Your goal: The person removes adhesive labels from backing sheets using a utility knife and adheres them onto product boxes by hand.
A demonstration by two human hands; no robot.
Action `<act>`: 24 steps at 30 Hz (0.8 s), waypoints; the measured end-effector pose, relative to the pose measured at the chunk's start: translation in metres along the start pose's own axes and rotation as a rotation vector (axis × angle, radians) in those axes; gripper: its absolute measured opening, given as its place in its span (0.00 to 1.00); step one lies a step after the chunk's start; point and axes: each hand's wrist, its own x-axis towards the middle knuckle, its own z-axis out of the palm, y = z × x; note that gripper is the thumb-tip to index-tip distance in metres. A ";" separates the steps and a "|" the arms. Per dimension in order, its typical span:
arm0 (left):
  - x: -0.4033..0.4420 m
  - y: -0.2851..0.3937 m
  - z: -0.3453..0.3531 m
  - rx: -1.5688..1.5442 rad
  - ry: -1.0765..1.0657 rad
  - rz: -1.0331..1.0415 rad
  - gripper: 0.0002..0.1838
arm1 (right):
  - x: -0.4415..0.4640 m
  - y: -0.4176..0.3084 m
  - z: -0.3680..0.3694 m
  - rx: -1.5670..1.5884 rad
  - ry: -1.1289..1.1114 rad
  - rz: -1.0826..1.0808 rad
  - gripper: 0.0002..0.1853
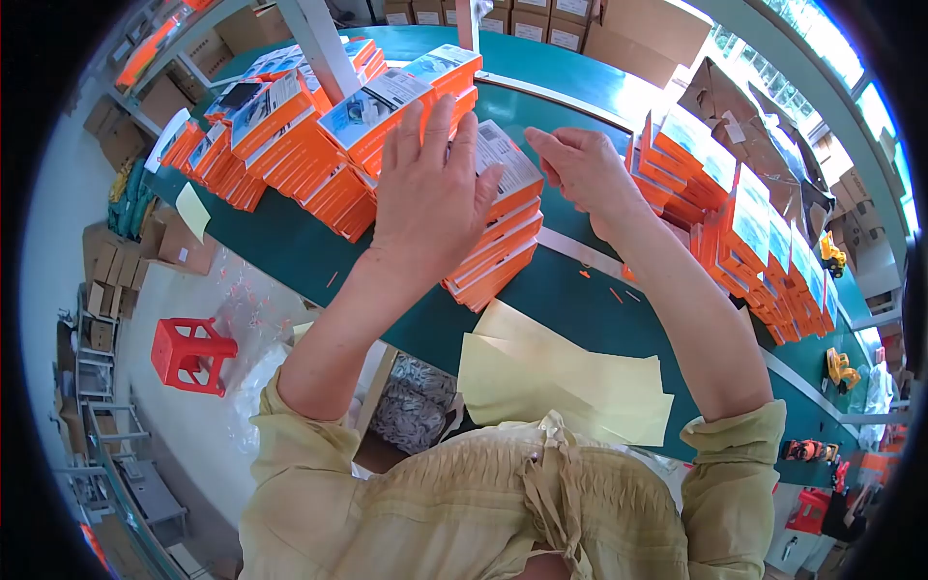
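Note:
My left hand is raised with its fingers stretched out, at the left side of a stack of flat orange-and-white boxes. Its thumb lies over the top box, and part of the stack is hidden behind the hand. To the right of that stack, my right hand is closed with thumb and forefinger pinched together. Whatever it may hold is too small to make out. Behind my left hand stands another stack of orange boxes with printed tops.
More orange boxes are piled on the right of the green table. Yellowish paper sheets lie at the near edge, above a carton of grey packets. A red stool stands on the floor. Metal posts rise from the table.

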 end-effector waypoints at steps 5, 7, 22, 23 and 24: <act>0.000 0.007 -0.001 0.005 -0.029 0.031 0.36 | 0.007 0.007 0.004 -0.046 0.043 0.001 0.25; -0.001 0.008 0.004 -0.003 -0.049 0.044 0.40 | 0.006 0.008 0.004 -0.057 0.046 0.013 0.25; -0.002 0.010 0.021 0.039 -0.133 0.143 0.40 | 0.007 0.018 0.001 -0.108 0.006 0.068 0.27; -0.001 0.011 0.020 0.043 -0.135 0.133 0.40 | 0.009 0.026 -0.002 -0.085 0.035 0.089 0.26; -0.001 0.011 0.019 0.045 -0.137 0.125 0.40 | 0.012 0.036 -0.006 -0.061 0.066 0.112 0.26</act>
